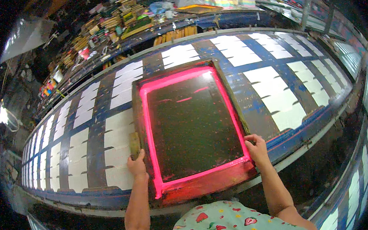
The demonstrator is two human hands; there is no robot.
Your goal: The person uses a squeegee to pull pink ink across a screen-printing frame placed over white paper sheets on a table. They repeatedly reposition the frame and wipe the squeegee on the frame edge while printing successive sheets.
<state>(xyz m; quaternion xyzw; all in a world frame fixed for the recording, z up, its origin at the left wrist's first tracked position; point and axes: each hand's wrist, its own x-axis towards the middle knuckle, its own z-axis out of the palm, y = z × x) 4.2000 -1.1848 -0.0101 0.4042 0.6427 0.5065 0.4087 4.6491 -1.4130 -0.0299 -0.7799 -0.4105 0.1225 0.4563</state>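
Observation:
A large screen printing frame (193, 127) lies over the near side of a long table. Its mesh is dark, bordered by bright pink bands, with a few pink streaks near the far end. My left hand (137, 164) is closed at the frame's left edge. Just above its thumb stands a short wooden piece (135, 145) against the frame; whether it is fixed there I cannot tell. My right hand (257, 148) pinches the right edge near the lower corner. Under both hands, some fingers are hidden.
Rows of white sheets (273, 97) with dark notches cover the blue and brown printing table (258, 125). Behind it, a cluttered bench (141, 41) bears stacked wooden pieces, pots and bags. Another table with pale sheets (353, 193) runs along the right. A bright lamp (3, 115) shines at far left.

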